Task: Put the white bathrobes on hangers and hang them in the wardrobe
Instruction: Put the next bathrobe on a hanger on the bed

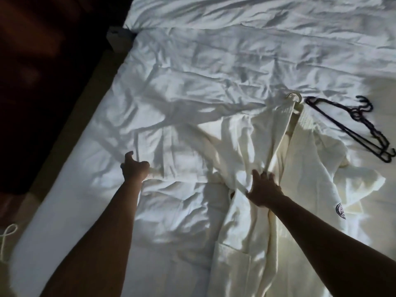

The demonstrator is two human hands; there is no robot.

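A white bathrobe lies spread on the bed, with a pale hanger hook sticking out at its collar. My left hand grips the end of the robe's sleeve or belt, stretched out to the left. My right hand presses on the robe's gathered front at the waist, fingers spread. A second white bathrobe with a dark embroidered logo lies crumpled to the right, partly under the first. Dark hangers lie stacked on the bed at the right.
The white duvet is rumpled and covers the bed. The bed's left edge borders a dark floor. A white cord lies at the lower left. A small pale box sits at the bed's upper left corner.
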